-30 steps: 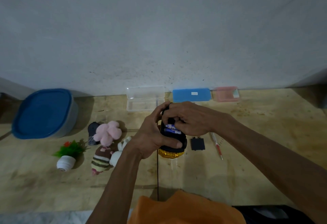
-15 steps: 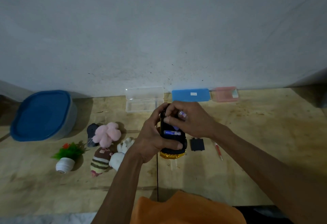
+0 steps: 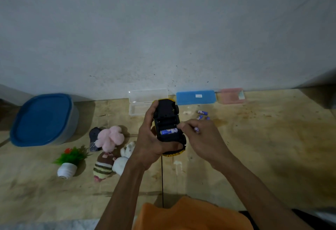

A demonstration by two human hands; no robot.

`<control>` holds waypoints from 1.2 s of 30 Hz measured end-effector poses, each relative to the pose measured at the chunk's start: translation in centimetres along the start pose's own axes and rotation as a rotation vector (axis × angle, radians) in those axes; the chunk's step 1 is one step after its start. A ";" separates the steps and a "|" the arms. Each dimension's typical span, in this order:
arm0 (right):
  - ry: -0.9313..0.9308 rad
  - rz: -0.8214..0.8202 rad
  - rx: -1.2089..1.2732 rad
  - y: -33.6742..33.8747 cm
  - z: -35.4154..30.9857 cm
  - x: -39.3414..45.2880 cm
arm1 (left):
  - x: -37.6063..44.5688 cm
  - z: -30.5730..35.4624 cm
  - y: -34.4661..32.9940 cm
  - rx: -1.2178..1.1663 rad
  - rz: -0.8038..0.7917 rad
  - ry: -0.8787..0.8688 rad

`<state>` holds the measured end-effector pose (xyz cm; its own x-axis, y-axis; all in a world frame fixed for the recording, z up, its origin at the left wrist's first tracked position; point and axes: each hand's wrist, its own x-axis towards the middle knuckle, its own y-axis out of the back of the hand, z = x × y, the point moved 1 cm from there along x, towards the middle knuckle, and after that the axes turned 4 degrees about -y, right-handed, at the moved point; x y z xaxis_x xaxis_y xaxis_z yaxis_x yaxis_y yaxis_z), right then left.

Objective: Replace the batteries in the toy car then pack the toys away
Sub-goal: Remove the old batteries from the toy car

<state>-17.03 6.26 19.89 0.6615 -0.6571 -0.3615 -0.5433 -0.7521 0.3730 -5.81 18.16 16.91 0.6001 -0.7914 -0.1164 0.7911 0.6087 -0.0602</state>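
Since half a second ago, the right hand [image 3: 205, 139] has drawn away from the battery bay to the car's right side, and one more cell is out of it. That hand's fingers are curled around a small battery [image 3: 196, 129], of which only the purple-and-white tip shows between them. The left hand [image 3: 151, 142] grips the toy car [image 3: 169, 126] upside down above the wooden table [image 3: 272, 148], thumb along its left flank, fingers wrapped under the near end. One blue battery [image 3: 169, 131] remains seated crosswise in the open bay (the slots above it look dark). Three loose batteries [image 3: 202, 115] lie on the table beyond the right hand, near a blue case [image 3: 195, 97] and a pink case [image 3: 231, 95] against the wall. A clear open box [image 3: 145, 100] sits behind the car. To the left lie plush toys [image 3: 109, 139], a small potted plant [image 3: 70, 160] and a blue-lidded container [image 3: 41, 119].
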 end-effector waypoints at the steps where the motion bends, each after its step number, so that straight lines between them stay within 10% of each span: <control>1: 0.015 0.011 -0.058 -0.2 0.2 -0.2 | 0.0 0.0 0.0 0.012 0.004 -0.009; 13: -0.275 -0.038 0.290 -1.5 0.0 -0.5 | 0.0 -1.0 -0.5 0.084 0.069 -0.072; 36: -0.029 0.244 0.230 -4.0 0.7 -0.3 | 0.0 -1.7 -0.3 0.084 0.095 -0.008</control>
<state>-15.41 9.43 17.88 0.4840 -0.8181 -0.3107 -0.7885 -0.5617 0.2506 -6.27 18.10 15.23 0.6737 -0.7308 -0.1099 0.7374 0.6746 0.0339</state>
